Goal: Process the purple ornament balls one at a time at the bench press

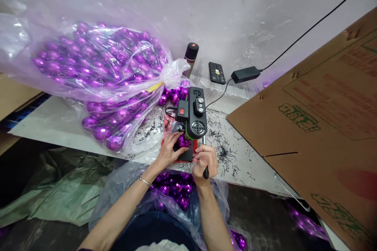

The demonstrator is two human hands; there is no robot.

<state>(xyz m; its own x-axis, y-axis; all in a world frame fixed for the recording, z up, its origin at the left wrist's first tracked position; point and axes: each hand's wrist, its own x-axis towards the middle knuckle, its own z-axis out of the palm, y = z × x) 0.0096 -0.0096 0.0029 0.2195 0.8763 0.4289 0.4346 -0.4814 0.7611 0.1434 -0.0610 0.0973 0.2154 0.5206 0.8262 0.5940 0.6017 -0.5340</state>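
A shiny purple mirror-faceted ball [183, 141] sits under the head of a small black bench press machine [198, 111] with a red switch. My left hand [171, 151] has its thumb and fingers around the ball, holding it on the machine's black base [185, 156]. My right hand [205, 161] is closed around the machine's lever handle [205, 173], to the right of the base. Part of the ball is hidden by the machine head and my fingers. More purple balls [176, 190] lie in an open clear plastic bag below the table edge.
A large tied plastic bag of purple balls [97, 62] fills the left of the white table [55, 121]. Behind the machine are a spray can [191, 53], a phone [216, 73] and a power adapter [246, 73]. Black scraps [225, 151] litter the right. A cardboard box [318, 113] stands far right.
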